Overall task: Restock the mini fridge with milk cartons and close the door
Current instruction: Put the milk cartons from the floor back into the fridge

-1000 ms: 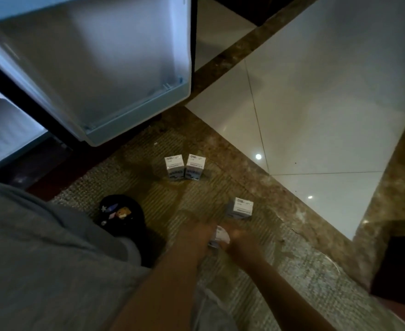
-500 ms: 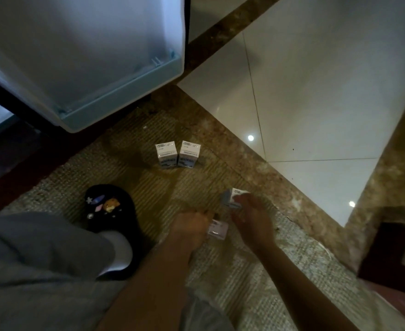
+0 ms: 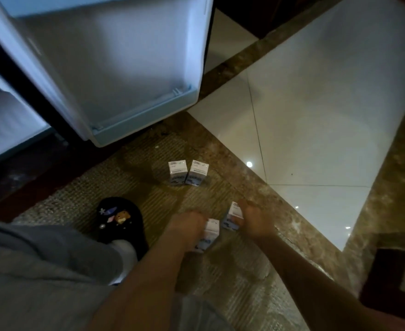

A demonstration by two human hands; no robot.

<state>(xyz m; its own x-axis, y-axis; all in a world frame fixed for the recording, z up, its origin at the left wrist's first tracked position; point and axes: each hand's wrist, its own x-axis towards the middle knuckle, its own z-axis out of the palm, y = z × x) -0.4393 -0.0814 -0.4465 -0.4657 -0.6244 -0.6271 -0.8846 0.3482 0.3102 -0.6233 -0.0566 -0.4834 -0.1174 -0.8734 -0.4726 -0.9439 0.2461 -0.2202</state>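
Observation:
The mini fridge door (image 3: 115,75) hangs open at the upper left, its white inner side facing me. Two white milk cartons (image 3: 188,173) stand side by side on the woven mat (image 3: 232,283). Nearer to me, my left hand (image 3: 187,230) grips one small carton (image 3: 209,235) from its left side. My right hand (image 3: 254,219) grips another carton (image 3: 232,216) just to the right of it. Both held cartons are low over the mat and partly hidden by my fingers.
My black slipper (image 3: 122,220) with charms and grey trouser leg (image 3: 41,271) fill the lower left. White glossy floor tiles (image 3: 316,115) with a brown marble border (image 3: 256,182) lie to the right. A dark object (image 3: 387,271) sits at the lower right edge.
My right hand has closed round the carton on the right, which it was only reaching half a second ago. My left hand keeps its carton. The view has shifted down a little.

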